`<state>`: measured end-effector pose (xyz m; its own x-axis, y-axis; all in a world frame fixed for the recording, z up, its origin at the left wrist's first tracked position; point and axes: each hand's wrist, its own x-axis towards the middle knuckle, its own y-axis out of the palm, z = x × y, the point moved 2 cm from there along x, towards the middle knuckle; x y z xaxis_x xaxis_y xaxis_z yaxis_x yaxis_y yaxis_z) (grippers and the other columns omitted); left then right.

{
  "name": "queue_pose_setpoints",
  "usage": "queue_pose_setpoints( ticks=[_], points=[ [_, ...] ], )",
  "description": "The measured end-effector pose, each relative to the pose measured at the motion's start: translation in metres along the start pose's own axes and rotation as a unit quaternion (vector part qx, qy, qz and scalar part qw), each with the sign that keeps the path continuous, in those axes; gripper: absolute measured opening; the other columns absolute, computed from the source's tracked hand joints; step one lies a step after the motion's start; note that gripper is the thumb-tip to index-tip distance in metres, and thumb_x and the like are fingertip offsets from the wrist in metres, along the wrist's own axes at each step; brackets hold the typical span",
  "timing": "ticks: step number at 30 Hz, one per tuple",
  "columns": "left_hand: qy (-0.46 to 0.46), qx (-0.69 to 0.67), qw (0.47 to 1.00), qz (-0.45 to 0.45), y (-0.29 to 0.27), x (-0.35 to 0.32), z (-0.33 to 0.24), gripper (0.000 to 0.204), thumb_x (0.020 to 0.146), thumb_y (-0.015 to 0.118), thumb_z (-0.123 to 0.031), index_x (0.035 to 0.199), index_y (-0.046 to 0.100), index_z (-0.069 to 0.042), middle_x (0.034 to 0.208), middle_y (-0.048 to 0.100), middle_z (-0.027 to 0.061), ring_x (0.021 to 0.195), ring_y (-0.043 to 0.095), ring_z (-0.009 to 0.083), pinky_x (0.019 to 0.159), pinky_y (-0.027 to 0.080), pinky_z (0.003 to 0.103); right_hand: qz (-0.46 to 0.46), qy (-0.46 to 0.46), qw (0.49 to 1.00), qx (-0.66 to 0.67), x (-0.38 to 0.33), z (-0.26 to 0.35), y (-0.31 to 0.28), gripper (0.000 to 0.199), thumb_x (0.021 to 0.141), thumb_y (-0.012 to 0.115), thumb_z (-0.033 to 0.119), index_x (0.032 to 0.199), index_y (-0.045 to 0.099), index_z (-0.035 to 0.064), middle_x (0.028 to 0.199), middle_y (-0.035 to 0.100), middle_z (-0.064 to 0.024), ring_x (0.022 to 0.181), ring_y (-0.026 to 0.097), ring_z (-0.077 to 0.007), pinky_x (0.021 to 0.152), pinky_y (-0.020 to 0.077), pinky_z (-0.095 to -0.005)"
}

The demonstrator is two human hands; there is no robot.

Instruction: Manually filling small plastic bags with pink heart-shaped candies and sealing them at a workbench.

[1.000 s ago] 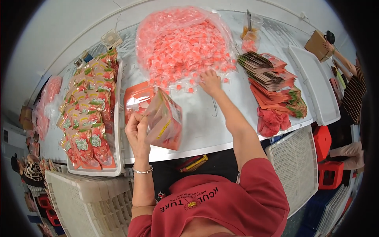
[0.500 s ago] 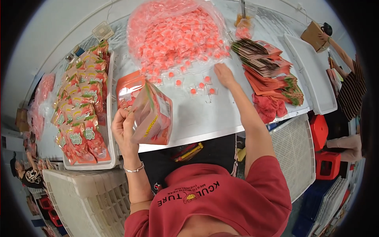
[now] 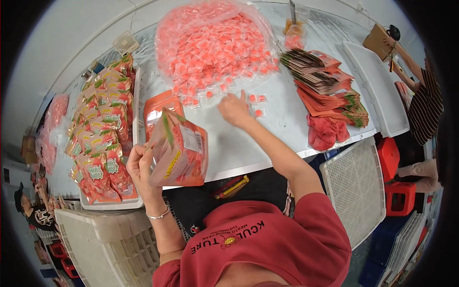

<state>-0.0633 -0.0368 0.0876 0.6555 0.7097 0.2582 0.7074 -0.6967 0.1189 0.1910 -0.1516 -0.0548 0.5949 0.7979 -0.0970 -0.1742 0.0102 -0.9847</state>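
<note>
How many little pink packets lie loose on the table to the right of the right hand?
3 pink packets: two side by side, one below them. The right hand may hide more.

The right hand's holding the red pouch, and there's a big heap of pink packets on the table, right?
No, the head view shows the left hand holding the red pouch. There is a big heap of pink packets on the table.

Tabletop [image 3: 229, 149] open nearside of right fingers [image 3: 224, 106]. Beyond: pink packet heap [image 3: 222, 55] blocks. Left, nearer body: held pouch [image 3: 184, 160] obstructs. Right: loose packets [image 3: 258, 113], bare lane, then pouch stack [image 3: 327, 93].
</note>
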Motion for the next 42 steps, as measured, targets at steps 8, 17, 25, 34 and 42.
queue_pose_setpoints(
  ticks=[8, 17, 25, 34, 42],
  points=[
    [0.013, 0.020, 0.998, 0.053, 0.013, 0.005, 0.006, 0.019, 0.084, 0.052, -0.007, 0.068, 0.043, -0.004, 0.072, 0.047, -0.0004, 0.071, 0.040, 0.0057, 0.077, 0.038, 0.023, -0.267, -0.066, 0.961, -0.016, 0.025, -0.043, 0.023, 0.014, 0.079, 0.050, 0.005, 0.084, 0.063, 0.0028, 0.096, 0.063, -0.0165, 0.099, 0.056, -0.0322, 0.093, 0.0386, -0.0489],
    [0.027, 0.034, 0.999, 0.026, 0.007, 0.008, 0.009, 0.021, 0.088, 0.052, -0.009, 0.070, 0.042, -0.004, 0.073, 0.047, -0.0004, 0.072, 0.039, 0.0060, 0.078, 0.038, 0.023, -0.263, 0.092, 0.785, 0.554, -0.042, -0.155, -0.050, 0.035, 0.090, 0.048, 0.028, 0.109, 0.062, 0.0021, 0.106, 0.064, -0.0080, 0.102, 0.056, -0.0182, 0.091, 0.0395, -0.0315],
    [0.009, 0.055, 0.997, 0.059, 0.007, -0.001, 0.006, 0.021, 0.089, 0.051, -0.007, 0.071, 0.041, -0.004, 0.071, 0.043, -0.0033, 0.066, 0.032, 0.0035, 0.071, 0.037, 0.020, -0.218, 0.080, 0.853, 0.467, -0.022, -0.131, -0.006, 0.023, 0.086, 0.054, 0.019, 0.097, 0.067, 0.0037, 0.101, 0.065, -0.0060, 0.093, 0.059, -0.0190, 0.084, 0.0442, -0.0315],
    [0.027, 0.051, 0.996, 0.072, 0.018, -0.001, 0.007, 0.022, 0.088, 0.052, -0.007, 0.070, 0.041, -0.005, 0.070, 0.041, -0.0054, 0.065, 0.030, 0.0025, 0.058, 0.026, 0.018, -0.046, 0.015, 0.993, 0.104, 0.054, -0.143, 0.019, 0.016, 0.077, 0.061, 0.016, 0.084, 0.069, 0.0041, 0.085, 0.064, -0.0125, 0.078, 0.060, -0.0288, 0.071, 0.0480, -0.0352],
    [-0.007, 0.030, 0.997, 0.069, 0.012, 0.004, 0.012, 0.020, 0.087, 0.053, -0.007, 0.070, 0.043, -0.006, 0.069, 0.039, -0.0045, 0.067, 0.035, 0.0038, 0.073, 0.037, 0.019, -0.366, -0.046, 0.927, 0.060, -0.036, -0.093, 0.025, 0.038, 0.085, 0.055, 0.035, 0.108, 0.063, 0.0060, 0.107, 0.061, -0.0141, 0.102, 0.056, -0.0306, 0.085, 0.0435, -0.0358]
  ],
)
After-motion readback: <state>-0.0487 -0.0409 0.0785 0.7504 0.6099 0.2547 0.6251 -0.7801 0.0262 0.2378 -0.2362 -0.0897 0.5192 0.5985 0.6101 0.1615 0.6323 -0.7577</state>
